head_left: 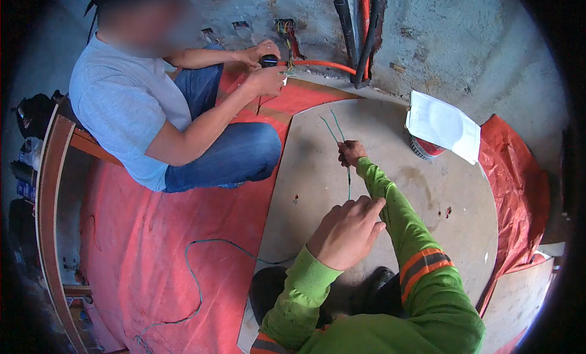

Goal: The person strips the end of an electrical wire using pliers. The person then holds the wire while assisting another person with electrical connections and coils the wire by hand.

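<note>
My right hand (352, 152) is closed on thin green wires (333, 125), whose two ends spread apart above the fingers. Below that hand the green wire continues towards my left hand (347, 233) and passes out of sight behind it. My left hand is nearer to me, its fingers loosely bent and the thumb apart from them; no grip on the wire can be seen. A longer green cable (194, 267) comes out beside the left sleeve and curves across the red sheet (140, 232).
A co-worker (125, 103) sits at the left, both hands around a small dark object (268, 61). Papers (442, 125) lie on a round container (425, 147) on the board (305, 177). Black pipes (345, 30) and an orange conduit (323, 63) run by the wall.
</note>
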### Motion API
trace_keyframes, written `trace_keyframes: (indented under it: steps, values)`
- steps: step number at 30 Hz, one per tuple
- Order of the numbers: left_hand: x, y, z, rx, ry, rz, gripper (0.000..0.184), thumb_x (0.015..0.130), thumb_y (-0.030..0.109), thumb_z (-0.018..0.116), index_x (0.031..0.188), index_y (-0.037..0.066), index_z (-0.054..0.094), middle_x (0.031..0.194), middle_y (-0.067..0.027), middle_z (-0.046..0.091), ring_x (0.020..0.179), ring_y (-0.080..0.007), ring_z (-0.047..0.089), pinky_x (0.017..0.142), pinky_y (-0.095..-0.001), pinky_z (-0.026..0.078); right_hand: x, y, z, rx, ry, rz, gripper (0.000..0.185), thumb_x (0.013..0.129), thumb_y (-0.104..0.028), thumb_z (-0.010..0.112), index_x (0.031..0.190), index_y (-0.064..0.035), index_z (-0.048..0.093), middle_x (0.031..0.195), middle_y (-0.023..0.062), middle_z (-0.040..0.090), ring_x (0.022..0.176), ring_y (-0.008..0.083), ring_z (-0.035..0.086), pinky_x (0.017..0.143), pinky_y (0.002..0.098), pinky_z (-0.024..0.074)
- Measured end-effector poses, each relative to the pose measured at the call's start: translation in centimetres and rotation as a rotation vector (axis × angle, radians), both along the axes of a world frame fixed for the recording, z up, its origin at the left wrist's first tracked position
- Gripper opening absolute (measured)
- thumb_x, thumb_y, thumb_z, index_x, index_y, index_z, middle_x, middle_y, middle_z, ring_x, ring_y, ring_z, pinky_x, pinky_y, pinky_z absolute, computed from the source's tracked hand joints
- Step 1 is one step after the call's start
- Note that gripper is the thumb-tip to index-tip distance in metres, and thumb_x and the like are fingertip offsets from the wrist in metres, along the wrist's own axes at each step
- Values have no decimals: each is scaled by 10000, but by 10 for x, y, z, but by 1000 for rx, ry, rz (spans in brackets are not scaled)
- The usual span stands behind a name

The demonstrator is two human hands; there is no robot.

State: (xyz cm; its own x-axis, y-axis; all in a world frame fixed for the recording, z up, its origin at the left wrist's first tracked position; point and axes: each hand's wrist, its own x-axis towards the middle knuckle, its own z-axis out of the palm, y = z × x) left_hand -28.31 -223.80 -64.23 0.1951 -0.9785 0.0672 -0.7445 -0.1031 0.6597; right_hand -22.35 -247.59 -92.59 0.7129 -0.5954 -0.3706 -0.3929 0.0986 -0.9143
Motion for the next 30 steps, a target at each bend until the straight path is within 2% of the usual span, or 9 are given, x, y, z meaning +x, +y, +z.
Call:
trace_keyframes:
  steps: [17, 20, 30]
  values:
    - [1, 1, 1, 20, 17, -7, 371, 878, 179, 575, 1201, 28, 473, 1001, -176, 590, 898, -363, 592, 762, -455, 473, 0, 1, 5, 2, -22, -21, 367, 916, -317, 555, 815, 34, 597, 606, 102, 617, 456, 181, 597, 443, 311, 499]
    - [0, 2, 2, 34, 22, -1, 369, 880, 184, 574, 1203, 35, 475, 1001, -172, 591, 897, -362, 594, 763, -456, 473, -2, 0, 6, 6, -4, -6, 320, 920, -281, 561, 808, 15, 603, 602, 90, 626, 466, 173, 607, 444, 307, 493]
    - [5, 3, 4, 49, 36, -13, 341, 892, 198, 563, 1189, 58, 470, 972, -163, 587, 869, -365, 592, 737, -459, 471, -4, -2, 4, 43, -17, -16, 356, 925, -315, 552, 834, 27, 591, 627, 110, 626, 460, 189, 598, 453, 307, 506]
